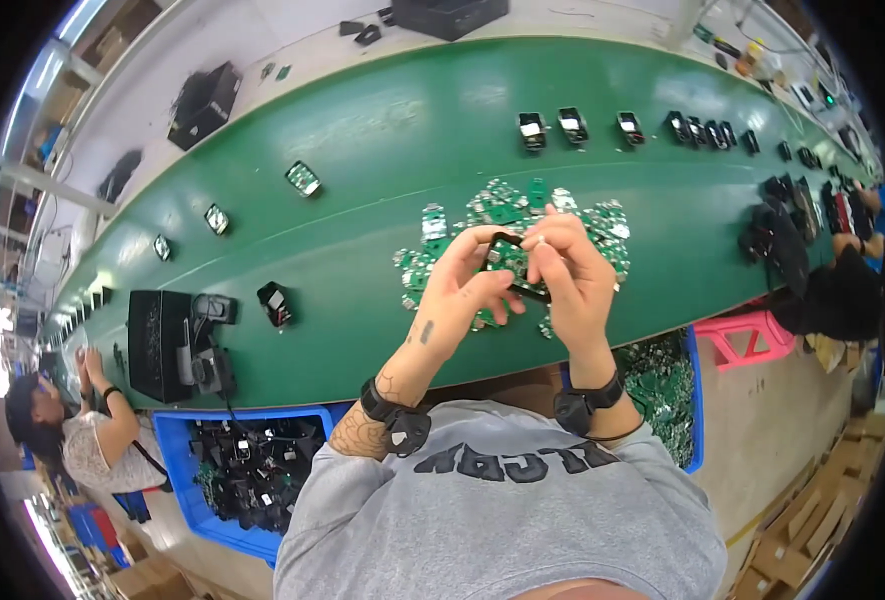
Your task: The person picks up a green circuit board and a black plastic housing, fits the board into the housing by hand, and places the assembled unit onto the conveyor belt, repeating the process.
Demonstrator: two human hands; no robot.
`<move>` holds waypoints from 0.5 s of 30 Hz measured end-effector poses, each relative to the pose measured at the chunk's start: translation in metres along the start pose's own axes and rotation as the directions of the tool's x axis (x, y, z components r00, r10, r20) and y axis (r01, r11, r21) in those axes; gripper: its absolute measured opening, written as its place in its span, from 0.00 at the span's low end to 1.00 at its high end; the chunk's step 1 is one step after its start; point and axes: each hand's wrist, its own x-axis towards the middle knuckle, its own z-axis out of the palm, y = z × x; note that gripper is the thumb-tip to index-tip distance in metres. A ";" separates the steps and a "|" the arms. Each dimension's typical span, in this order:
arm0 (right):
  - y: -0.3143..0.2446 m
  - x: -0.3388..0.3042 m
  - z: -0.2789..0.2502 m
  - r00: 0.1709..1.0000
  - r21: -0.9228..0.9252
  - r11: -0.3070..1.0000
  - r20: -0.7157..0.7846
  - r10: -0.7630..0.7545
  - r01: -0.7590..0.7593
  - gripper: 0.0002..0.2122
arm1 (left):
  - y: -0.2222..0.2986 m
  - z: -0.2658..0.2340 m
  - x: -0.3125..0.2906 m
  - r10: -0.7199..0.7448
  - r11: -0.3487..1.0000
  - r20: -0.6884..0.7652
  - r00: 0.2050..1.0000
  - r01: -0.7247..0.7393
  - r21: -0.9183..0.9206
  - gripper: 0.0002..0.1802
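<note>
Above the table's near side, my left hand [460, 290] grips a black plastic housing [534, 294] by its left side, thumb and fingers curled round the rim. My right hand [575, 280] is closed at the housing's right side, fingertips pressing at its upper edge. Inside the black rim shows a green circuit board [504, 257]; whether it is fully seated I cannot tell. Beneath and around both hands spreads a pile of loose green circuit boards [608, 225], partly hidden by my fingers.
Black housings [532, 132] stand along the far side of the green table [383, 140]. A black box [158, 345] sits at the left. Blue bins of black parts [168, 450] and circuit boards [700, 400] flank me. A pink stool [748, 340] is at right; co-workers are at both ends.
</note>
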 end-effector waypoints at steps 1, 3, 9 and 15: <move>0.003 0.003 0.005 0.999 -0.047 0.999 0.048 -0.017 0.019 0.07 | 0.004 -0.005 -0.001 0.026 0.999 -0.009 1.000 -0.026 0.043 0.22; 0.007 0.012 0.019 0.994 -0.088 0.996 0.110 -0.019 0.029 0.06 | 0.009 -0.016 -0.004 0.059 0.998 -0.060 0.996 -0.057 0.039 0.21; 0.011 0.045 0.061 0.971 0.018 0.999 0.236 0.029 -0.034 0.05 | 0.030 -0.049 0.007 0.294 0.954 -0.257 0.921 -0.267 0.137 0.20; -0.001 0.062 0.055 0.917 -0.322 0.930 0.398 -0.037 0.177 0.05 | 0.042 -0.056 -0.009 0.395 0.864 -0.252 0.883 -0.264 0.430 0.20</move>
